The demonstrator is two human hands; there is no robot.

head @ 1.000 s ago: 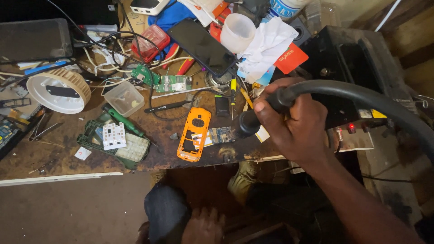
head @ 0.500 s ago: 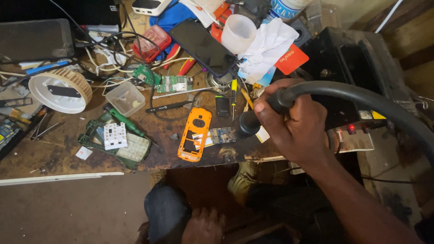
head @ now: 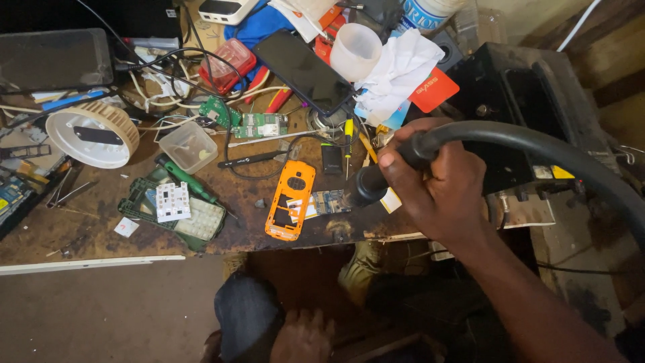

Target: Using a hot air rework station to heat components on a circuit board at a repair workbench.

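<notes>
Right hand unmoved on hot-air handle, above small circuit board.

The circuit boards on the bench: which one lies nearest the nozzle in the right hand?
The small bare board beside the orange phone frame; the green boards lie farther up.

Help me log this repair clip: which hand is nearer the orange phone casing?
Right. The right hand grips a black hot-air handle just right of the orange phone casing; the left hand rests low, below the bench edge.
</notes>
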